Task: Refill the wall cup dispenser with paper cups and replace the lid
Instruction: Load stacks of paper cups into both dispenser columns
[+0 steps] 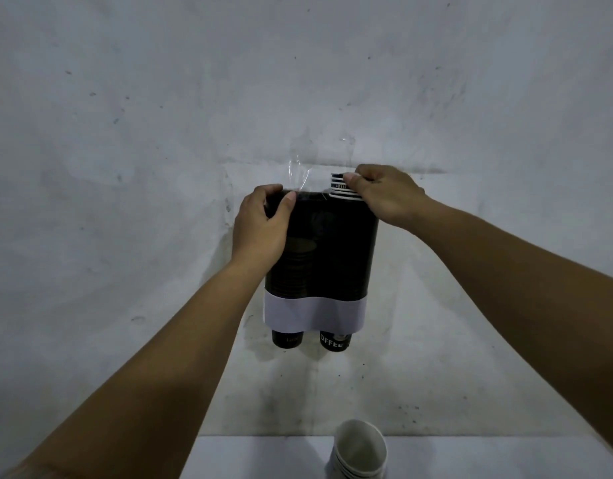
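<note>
The left hand (260, 226) curls around the upper left corner of the dark cup dispenser (326, 250), thumb laid across the front near the top edge and fingers wrapped round the side toward the wall, so it grips the housing. The right hand (384, 193) sits at the dispenser's upper right, fingers bent and thumb tip pressed against a short stack of paper cups (340, 188) whose white rims stick up out of the right-hand opening; it pinches that stack at its top. Both forearms reach up and forward from the lower corners of the view, converging on the dispenser, the wrists roughly level with its top. The dispenser hangs on a scuffed grey wall (160, 133), with a white band (315, 314) across its lower part and two black cup bottoms (334, 342) poking out beneath, side by side. A clear plastic piece (300, 167) rises above the top between the hands; what it is cannot be told. Below, on a white surface (256, 458), a separate stack of white-lined cups (360, 451) stands tilted.
</note>
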